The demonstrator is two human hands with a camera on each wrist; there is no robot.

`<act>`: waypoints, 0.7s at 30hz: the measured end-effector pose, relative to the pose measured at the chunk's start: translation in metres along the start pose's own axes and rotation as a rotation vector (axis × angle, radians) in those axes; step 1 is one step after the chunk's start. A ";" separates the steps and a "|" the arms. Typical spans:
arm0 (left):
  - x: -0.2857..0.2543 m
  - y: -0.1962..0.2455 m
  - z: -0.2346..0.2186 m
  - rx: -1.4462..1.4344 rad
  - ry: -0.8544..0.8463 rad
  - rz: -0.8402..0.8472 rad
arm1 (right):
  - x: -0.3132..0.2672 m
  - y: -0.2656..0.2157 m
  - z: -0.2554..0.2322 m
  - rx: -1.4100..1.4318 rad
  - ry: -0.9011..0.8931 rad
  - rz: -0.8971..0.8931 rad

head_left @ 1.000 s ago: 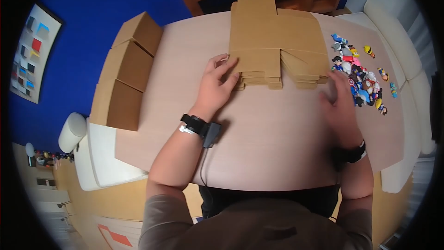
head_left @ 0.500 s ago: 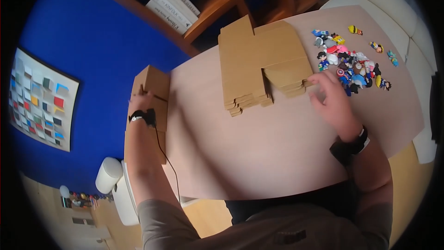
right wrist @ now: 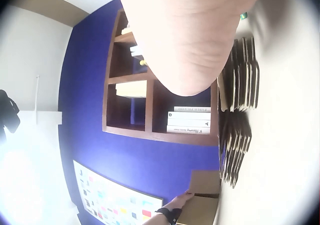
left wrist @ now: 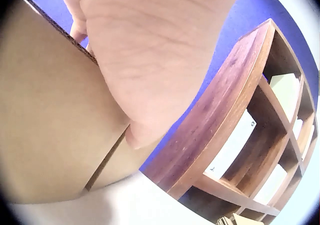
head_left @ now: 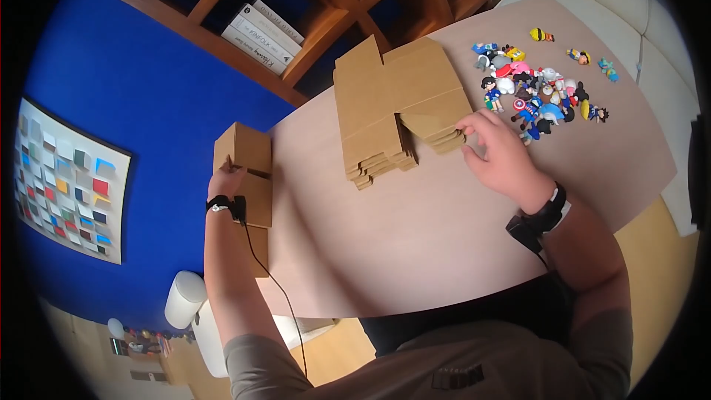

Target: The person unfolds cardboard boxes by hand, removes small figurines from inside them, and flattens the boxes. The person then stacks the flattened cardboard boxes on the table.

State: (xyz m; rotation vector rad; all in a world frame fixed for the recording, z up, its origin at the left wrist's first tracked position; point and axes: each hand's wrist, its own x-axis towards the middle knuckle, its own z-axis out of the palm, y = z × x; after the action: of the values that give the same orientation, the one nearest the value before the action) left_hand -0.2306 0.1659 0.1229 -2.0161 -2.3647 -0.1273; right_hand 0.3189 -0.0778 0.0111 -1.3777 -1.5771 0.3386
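Observation:
A row of three brown cardboard boxes stands along the table's left edge. My left hand is on their outer side at the middle box; in the left wrist view the hand has its fingers over a cardboard edge and its thumb at the seam between two boxes. A stack of flat, folded cardboard lies mid-table, its layered edges showing in the right wrist view. By its right corner is my right hand, fingers loosely bent and holding nothing; contact is unclear.
Many small colourful figures lie in a pile at the table's right, with a few apart from it. Behind the table is a wooden shelf with books. A light sofa borders the right side.
My left hand has gone from the flat stack's left side to the boxes at the left. The right hand stays by the stack's right corner. The head view has turned left.

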 end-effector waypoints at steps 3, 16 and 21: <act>0.001 -0.004 0.007 -0.067 -0.002 0.042 | -0.001 0.008 0.006 0.013 -0.012 -0.004; -0.064 0.083 -0.005 0.152 0.051 0.092 | -0.007 0.000 0.015 0.101 -0.085 0.028; -0.114 0.111 -0.022 0.242 0.086 0.270 | -0.008 0.009 0.020 0.139 -0.081 0.026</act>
State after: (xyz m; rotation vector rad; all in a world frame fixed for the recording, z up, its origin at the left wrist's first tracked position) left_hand -0.1033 0.0691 0.1409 -2.1347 -1.9286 0.0750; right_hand 0.3069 -0.0748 -0.0093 -1.2920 -1.5718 0.5165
